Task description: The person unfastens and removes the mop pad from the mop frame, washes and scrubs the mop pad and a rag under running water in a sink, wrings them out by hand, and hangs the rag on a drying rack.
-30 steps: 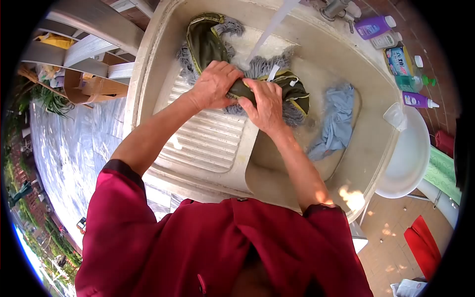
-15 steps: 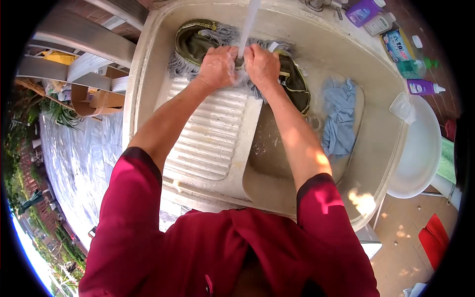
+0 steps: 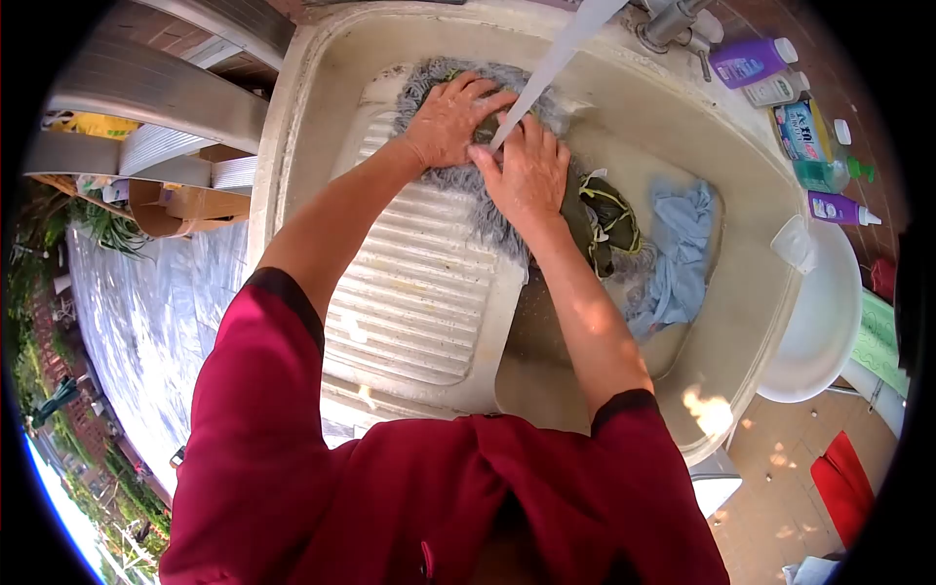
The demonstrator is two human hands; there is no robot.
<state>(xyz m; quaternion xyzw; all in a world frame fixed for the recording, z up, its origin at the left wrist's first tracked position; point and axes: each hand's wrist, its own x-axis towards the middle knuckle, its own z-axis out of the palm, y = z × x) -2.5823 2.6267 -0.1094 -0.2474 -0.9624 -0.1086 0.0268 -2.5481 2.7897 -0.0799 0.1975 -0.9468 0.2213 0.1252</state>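
A grey shaggy mop cloth (image 3: 499, 219) with a dark green, yellow-edged backing (image 3: 611, 216) lies over the top of the ribbed washboard (image 3: 414, 283) and hangs into the basin on the right. My left hand (image 3: 453, 119) rests on its upper part with the fingers spread. Beside it, my right hand (image 3: 526, 171) presses on the cloth, fingers apart and thumb toward the left hand. A stream of water (image 3: 556, 68) falls between the hands. Within the basin, a light blue cloth (image 3: 682, 253) lies wet, right of the mop cloth.
The sink rim (image 3: 283, 146) surrounds the washboard and basin. A metal faucet (image 3: 668, 24) stands at the top right, beside purple bottles (image 3: 751, 63) and a green bottle (image 3: 822, 175). A white round basin (image 3: 829, 312) is at the right, and metal rails (image 3: 166, 88) are at the upper left.
The mop cloth has been turned over from green backing to mostly grey pile, and its right end has slid down into the basin. Both hands have opened out flatter on it.
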